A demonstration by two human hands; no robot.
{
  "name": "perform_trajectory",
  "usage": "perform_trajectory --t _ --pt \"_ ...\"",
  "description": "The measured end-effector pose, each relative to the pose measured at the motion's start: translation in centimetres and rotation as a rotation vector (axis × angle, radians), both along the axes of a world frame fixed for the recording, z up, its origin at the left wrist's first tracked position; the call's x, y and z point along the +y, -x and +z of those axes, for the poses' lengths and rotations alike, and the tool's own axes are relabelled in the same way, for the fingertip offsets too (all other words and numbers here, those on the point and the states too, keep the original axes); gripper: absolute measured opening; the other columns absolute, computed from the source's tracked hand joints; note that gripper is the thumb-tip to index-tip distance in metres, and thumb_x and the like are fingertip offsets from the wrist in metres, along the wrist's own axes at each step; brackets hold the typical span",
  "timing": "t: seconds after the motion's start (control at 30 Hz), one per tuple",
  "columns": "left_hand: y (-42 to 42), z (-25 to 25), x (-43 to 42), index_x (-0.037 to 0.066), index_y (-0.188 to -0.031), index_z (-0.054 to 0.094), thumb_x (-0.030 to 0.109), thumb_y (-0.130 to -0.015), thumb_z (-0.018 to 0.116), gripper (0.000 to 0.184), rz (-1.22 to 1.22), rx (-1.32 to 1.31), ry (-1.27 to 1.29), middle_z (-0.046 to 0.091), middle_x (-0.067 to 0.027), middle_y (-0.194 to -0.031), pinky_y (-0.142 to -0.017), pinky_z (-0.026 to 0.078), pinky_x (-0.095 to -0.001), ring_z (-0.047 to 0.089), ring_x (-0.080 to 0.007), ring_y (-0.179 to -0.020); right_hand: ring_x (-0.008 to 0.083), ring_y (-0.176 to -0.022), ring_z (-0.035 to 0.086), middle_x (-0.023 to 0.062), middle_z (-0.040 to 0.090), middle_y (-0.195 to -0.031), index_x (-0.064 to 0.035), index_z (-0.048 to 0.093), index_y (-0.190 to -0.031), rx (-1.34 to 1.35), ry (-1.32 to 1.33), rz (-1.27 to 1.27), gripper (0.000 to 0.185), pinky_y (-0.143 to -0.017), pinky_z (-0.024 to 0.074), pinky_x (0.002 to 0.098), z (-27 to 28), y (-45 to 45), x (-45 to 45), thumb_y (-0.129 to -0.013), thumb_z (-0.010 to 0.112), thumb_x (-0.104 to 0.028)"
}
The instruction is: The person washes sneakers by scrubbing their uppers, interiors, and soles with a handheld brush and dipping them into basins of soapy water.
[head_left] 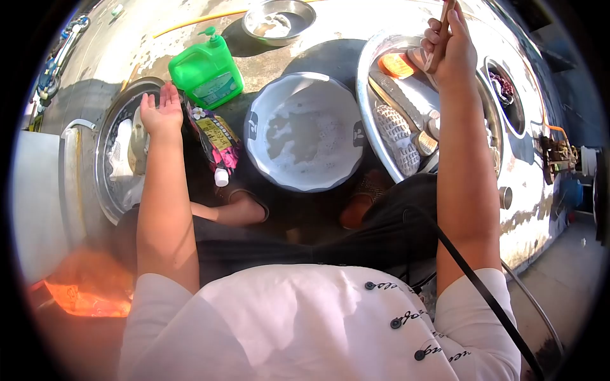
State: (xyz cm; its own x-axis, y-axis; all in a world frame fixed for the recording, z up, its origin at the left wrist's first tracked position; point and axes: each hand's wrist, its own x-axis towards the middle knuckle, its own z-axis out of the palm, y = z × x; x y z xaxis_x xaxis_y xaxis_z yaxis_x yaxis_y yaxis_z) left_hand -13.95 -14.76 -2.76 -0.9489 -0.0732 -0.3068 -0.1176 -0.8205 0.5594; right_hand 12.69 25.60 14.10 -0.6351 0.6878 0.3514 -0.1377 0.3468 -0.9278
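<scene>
My left hand (161, 113) is raised on the left, palm up with the fingers spread and nothing in it. Behind it is a metal basin (101, 162) with pale shoes (121, 152) in it. At the upper right, my right hand (452, 54) is closed around a long, narrow brown thing (440, 56), whose kind I cannot make out. Below that hand is a large metal tub (366, 105) of several shoes, one with an orange sole (395, 65) and another with a knobbed grey sole (395, 130). Between my arms stands a white plastic basin (254, 155) of cloudy, sudsy water.
A green pump jug (206, 71) and a colourful pouch with a white cap (219, 136) stand left of the white basin. A small metal bowl (298, 32) lies farther back. Another basin (520, 117) holds dark cloth at right. An orange bag (89, 282) is at lower left.
</scene>
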Motion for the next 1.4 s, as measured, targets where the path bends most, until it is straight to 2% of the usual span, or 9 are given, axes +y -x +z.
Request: perform_trajectory --t 0.03,0.3,0.47,0.6,0.67,0.9,1.03,1.2,1.4 --pt "-1.2 0.7 2.1 0.007 -0.146 0.024 0.025 -0.094 0.058 0.066 -0.062 0.023 0.037 0.043 -0.0198 -0.127 -0.090 0.052 -0.0477 0.053 -0.0366 -0.115 0.0103 -0.062 0.044 0.0035 0.049 -0.081 -0.0178 0.042 -0.144 0.243 0.417 0.126 0.041 -0.057 0.0386 0.0274 -0.5 -0.2 1.7 -0.103 0.043 -0.025" --pt "-13.6 1.0 13.9 0.006 -0.135 0.051 0.026 -0.093 0.061 0.047 -1.048 0.548 1.022 0.058 -0.0092 -0.120 -0.077 0.050 -0.0289 0.063 -0.0154 -0.084 0.0119 -0.059 0.041 0.0063 0.049 -0.079 -0.0047 0.044 -0.107 0.304 0.551 -0.022 0.025 -0.056 0.0359 0.0293 -2.5 -4.6 7.7 -0.103 0.046 -0.029" --pt "-16.3 -4.1 13.4 0.010 -0.132 0.055 0.028 -0.092 0.059 0.044 -1.637 1.077 1.426 0.060 -0.0139 -0.117 -0.091 0.046 -0.0361 0.058 -0.0281 -0.104 0.0081 -0.059 0.044 -0.0040 0.043 -0.066 -0.0086 0.056 -0.090 -0.136 0.246 -0.101 0.029 -0.057 0.0367 0.0230 -3.0 -11.0 12.1 -0.091 0.068 -0.035" --pt "-16.9 -8.0 12.0 0.010 -0.132 0.055 0.028 -0.091 0.060 0.045 -1.773 1.105 1.532 0.059 -0.0177 -0.118 -0.092 0.046 -0.0392 0.058 -0.0334 -0.104 0.0116 -0.074 0.061 0.0018 0.059 -0.075 -0.0037 0.063 -0.092 -0.652 0.088 -0.256 0.052 -0.067 0.0469 0.0267 -8.5 -16.5 12.0 -0.083 0.070 -0.055" --pt "-16.8 -8.4 11.8 0.010 -0.132 0.055 0.028 -0.091 0.060 0.045 -1.822 1.116 1.572 0.059 -0.0186 -0.118 -0.091 0.046 -0.0401 0.058 -0.0343 -0.104 0.0148 -0.076 0.062 0.0098 0.067 -0.082 0.0010 0.066 -0.103 -1.026 -0.005 -0.271 0.056 -0.066 0.0468 0.0291 -11.5 -17.6 9.9 -0.082 0.071 -0.051" --pt "-17.3 -10.2 12.0 0.009 -0.132 0.055 0.029 -0.091 0.060 0.046 -1.887 0.937 1.665 0.057 -0.0193 -0.120 -0.091 0.047 -0.0398 0.059 -0.0343 -0.102 0.0353 -0.096 0.061 0.0199 0.062 -0.099 0.0016 0.063 -0.091 -0.997 -0.325 -0.087 0.035 -0.084 0.0483 0.0419 -21.8 -16.8 8.2 -0.082 0.071 -0.032" --pt "-17.8 -11.5 13.2 0.008 -0.131 0.055 0.029 -0.092 0.059 0.045 -1.940 0.988 1.638 0.058 -0.0193 -0.121 -0.093 0.046 -0.0403 0.058 -0.0353 -0.106 0.0338 -0.107 0.057 0.0175 0.059 -0.106 -0.0017 0.062 -0.096 -1.155 -0.434 -0.115 0.033 -0.090 0.0477 0.0413 -21.4 -14.3 11.7 -0.084 0.068 -0.032" --pt "-18.3 -11.3 15.5 0.008 -0.128 0.058 0.026 -0.092 0.060 0.041 -1.917 0.904 1.624 0.061 -0.0191 -0.118 -0.094 0.047 -0.0400 0.059 -0.0360 -0.109 0.0347 -0.119 0.051 0.0158 0.059 -0.122 -0.0123 0.058 -0.128 -1.667 -0.407 -0.372 0.062 -0.099 0.0397 0.0465 -26.6 -14.9 19.1 -0.086 0.059 -0.058" --pt "-18.6 -12.4 17.5 0.009 -0.130 0.057 0.027 -0.092 0.058 0.042 -1.976 0.914 1.652 0.059 -0.0214 -0.121 -0.095 0.047 -0.0425 0.058 -0.0385 -0.110 0.0335 -0.103 0.063 0.0176 0.065 -0.109 -0.0074 0.063 -0.110 -1.510 -0.453 -0.178 0.044 -0.092 0.0462 0.0462 -28.9 -16.9 20.8 -0.082 0.064 -0.041"
